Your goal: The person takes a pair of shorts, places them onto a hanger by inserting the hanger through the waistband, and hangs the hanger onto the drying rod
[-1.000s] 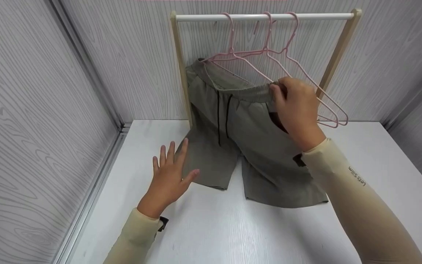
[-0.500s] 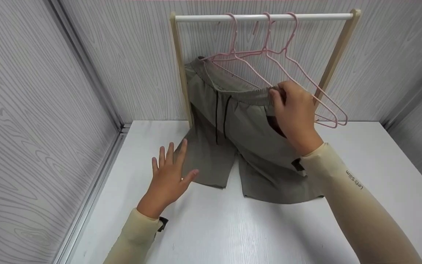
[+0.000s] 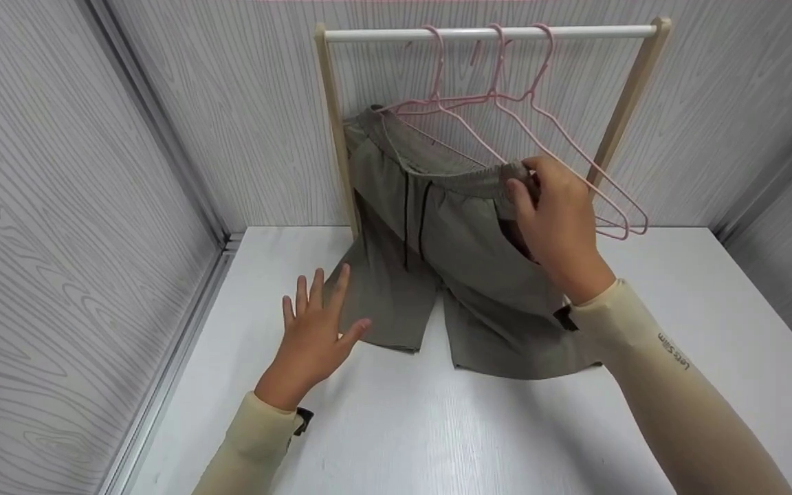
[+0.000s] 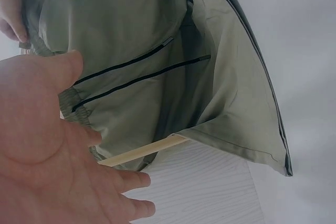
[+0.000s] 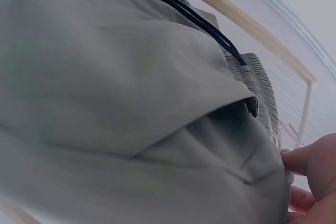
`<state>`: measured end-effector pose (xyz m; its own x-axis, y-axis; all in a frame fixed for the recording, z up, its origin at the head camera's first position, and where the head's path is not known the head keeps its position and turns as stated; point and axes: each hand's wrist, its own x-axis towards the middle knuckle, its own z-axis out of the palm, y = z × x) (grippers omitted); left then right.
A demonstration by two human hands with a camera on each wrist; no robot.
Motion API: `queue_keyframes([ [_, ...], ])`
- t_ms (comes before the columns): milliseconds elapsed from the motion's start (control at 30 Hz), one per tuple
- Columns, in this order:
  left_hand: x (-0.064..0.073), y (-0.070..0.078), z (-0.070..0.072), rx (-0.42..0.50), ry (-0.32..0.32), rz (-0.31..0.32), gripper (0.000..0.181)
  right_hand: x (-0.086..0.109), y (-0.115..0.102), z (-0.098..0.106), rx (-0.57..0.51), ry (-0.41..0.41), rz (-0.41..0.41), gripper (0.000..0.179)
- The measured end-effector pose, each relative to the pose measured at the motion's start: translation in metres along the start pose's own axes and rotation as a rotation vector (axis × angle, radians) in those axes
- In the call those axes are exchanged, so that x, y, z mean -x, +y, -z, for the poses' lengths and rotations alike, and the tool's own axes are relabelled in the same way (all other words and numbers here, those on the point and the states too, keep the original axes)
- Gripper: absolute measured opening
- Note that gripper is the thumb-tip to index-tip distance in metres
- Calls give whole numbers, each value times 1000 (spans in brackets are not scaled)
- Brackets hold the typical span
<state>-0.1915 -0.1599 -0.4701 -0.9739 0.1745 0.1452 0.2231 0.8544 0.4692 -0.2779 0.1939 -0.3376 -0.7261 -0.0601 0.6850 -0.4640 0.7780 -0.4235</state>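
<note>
Olive-grey shorts [image 3: 396, 302] with black drawstrings [image 4: 139, 61] hang at the rack's left side, their legs reaching down over the table. The left end of a pink hanger [image 3: 461, 122] lies inside the waistband. My right hand [image 3: 561, 223] pinches the waistband's right corner between thumb and fingers, above the side pocket. In the right wrist view the thumb [image 5: 299, 160] lies at the gathered waistband [image 5: 257, 85]. My left hand [image 3: 313, 344] is spread with straight fingers, in front of the left leg of the shorts, and holds nothing.
A rack with wooden posts [image 3: 630, 103] and a white bar [image 3: 595, 31] stands against the back wall. Two more pink hangers hang to the right, their lower ends behind my right hand. The white table [image 3: 396, 426] extends forward, and a panelled wall [image 3: 73, 240] closes the left side.
My right hand has come down slightly with the waistband corner, and its fingers have loosened a little. The shorts' hems shifted slightly. My left hand has stayed nearly still.
</note>
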Motion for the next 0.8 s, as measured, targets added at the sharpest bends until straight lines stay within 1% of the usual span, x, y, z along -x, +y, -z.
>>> queue_keyframes([
  [100, 1, -2, 0, -8, -7, 0, 94, 11, -2, 4, 17, 6, 22, 33],
  [200, 1, -4, 0, -17, -9, 3, 94, 24, -5, 11, 24, 32, 60, 38],
  [367, 2, -7, 1, -32, 7, 10, 95, 44, -10, 25, 13, 133, 161, 38],
  [500, 4, -11, 5, -51, 19, 26, 94, 57, -10, 37, 10, 203, 244, 39],
  [633, 3, -14, 10, -90, 35, 39, 92, 71, 2, 52, 4, 259, 328, 44],
  [733, 3, -16, 14, -118, 52, 54, 91, 82, 15, 62, -10, 325, 391, 50],
  [800, 2, -18, 16, -130, 60, 57, 89, 89, 25, 68, -12, 359, 418, 55],
])
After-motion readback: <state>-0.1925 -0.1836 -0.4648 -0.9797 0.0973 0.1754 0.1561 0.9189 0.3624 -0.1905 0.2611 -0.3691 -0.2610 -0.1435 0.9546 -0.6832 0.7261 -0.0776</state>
